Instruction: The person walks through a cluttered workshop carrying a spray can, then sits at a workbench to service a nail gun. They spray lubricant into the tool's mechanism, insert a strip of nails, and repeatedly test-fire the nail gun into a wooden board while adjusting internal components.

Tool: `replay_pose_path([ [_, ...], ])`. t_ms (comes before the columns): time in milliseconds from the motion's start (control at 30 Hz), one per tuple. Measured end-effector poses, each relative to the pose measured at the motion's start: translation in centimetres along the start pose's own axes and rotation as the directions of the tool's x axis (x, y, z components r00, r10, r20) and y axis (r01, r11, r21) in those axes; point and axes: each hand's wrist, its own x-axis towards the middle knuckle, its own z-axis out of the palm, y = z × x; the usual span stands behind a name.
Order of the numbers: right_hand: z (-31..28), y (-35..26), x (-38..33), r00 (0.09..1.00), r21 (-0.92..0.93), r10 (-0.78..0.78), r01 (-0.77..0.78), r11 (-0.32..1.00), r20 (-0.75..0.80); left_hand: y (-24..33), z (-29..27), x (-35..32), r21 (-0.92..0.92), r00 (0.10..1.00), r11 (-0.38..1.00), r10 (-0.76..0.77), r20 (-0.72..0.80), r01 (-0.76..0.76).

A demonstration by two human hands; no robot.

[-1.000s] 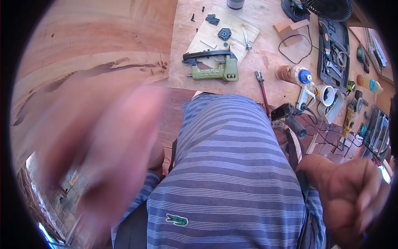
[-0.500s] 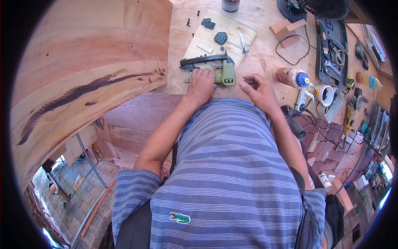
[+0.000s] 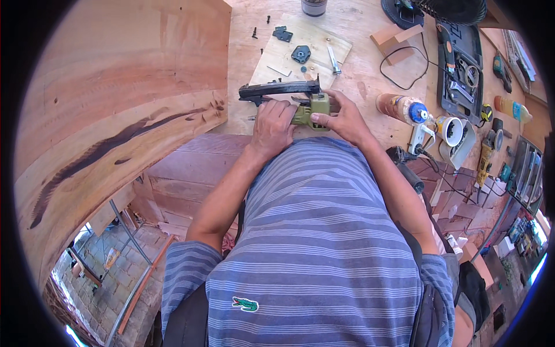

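Note:
A green and black air nailer point(image 3: 319, 107) lies on its side at the bench's near edge, its long black magazine on the far side. My left hand point(image 3: 272, 124) is wrapped around its handle. My right hand point(image 3: 348, 120) grips the green head at the right end, thumb on the near face. Just beyond, a thin plywood board point(image 3: 321, 39) carries a round black cap point(image 3: 301, 54), a black bracket-like part point(image 3: 282, 34), an L-shaped hex key point(image 3: 279, 70) and a slim silver metal piece point(image 3: 333, 60). Several dark screws point(image 3: 255, 32) lie left of the board.
A large wooden panel point(image 3: 133, 69) rises at the left. Right of my hands stand a bottle with a blue cap point(image 3: 399, 107), a white cup point(image 3: 452, 132) and a power strip point(image 3: 419, 139). Beyond them are an open tool case point(image 3: 462, 69), a wooden block point(image 3: 396, 40) and a yellow grinder point(image 3: 487, 156).
My right hand has moved left and closed on the nailer's head; before, it was apart from it. The nailer is slightly lifted or turned, with my left hand still on the handle.

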Motion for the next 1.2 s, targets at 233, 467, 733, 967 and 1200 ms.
replay_pose_path([
  [233, -0.2, -3.7, -1.5, 0.995, 0.217, -0.093, 0.086, 0.972, 0.022, 0.8, -0.5, 0.9, 0.013, 0.973, 0.996, 0.093, -0.210, -0.092],
  [467, -0.2, -3.6, -2.4, 0.962, 0.226, -0.261, 0.272, 0.935, -0.079, 1.5, -2.0, 2.5, 0.037, 0.961, 0.988, 0.153, -0.229, -0.148],
  [733, -0.2, -4.0, -2.7, 0.974, 0.270, -0.218, 0.225, 0.936, -0.056, 1.6, -2.1, 2.9, 0.055, 0.953, 0.987, 0.163, -0.255, -0.154],
  [967, 0.5, -1.7, -2.5, 0.988, 0.285, -0.155, 0.148, 0.947, 0.004, 1.3, -0.2, -0.4, 0.019, 0.993, 0.999, 0.040, -0.113, -0.039],
  [1200, 0.1, -2.0, -1.4, 0.989, 0.388, 0.029, -0.084, 0.918, 0.146, 1.8, -0.4, -0.7, 0.005, 1.000, 1.000, -0.014, 0.004, 0.014],
])
